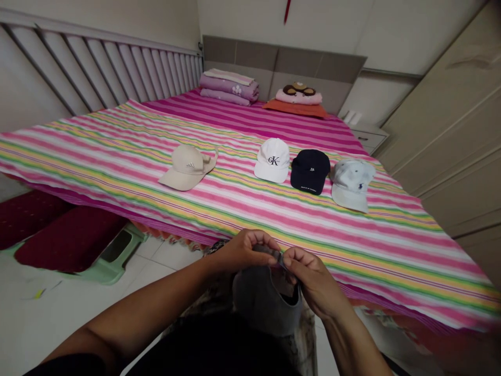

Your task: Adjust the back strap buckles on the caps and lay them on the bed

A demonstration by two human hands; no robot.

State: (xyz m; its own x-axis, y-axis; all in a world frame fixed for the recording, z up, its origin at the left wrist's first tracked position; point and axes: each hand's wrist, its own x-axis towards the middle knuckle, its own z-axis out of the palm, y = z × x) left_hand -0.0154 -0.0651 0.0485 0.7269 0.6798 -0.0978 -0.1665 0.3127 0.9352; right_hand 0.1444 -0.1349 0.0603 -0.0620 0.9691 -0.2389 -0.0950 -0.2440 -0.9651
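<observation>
I see one cap (pixel 183 166) left and three caps (pixel 310 171) right on the bed (pixel 230 206), the held cap (pixel 254 300) near, before it

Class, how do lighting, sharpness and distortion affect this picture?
Head view: dim light leaves the gray baseball cap murky, the black shirt nearly featureless; head view: the white baseball cap's CK reads clearly; head view: wide-angle stretch apparently tilts the wardrobe.

A plain black top (pixel 215 344) with a short black sleeve (pixel 72 366) ending near the left elbow (pixel 102 334) is worn with beige bottoms (pixel 307 339) patterned in darker blotches, and the forearms (pixel 156 297), left hand (pixel 248 251) and right hand (pixel 311 274) are bare.
</observation>
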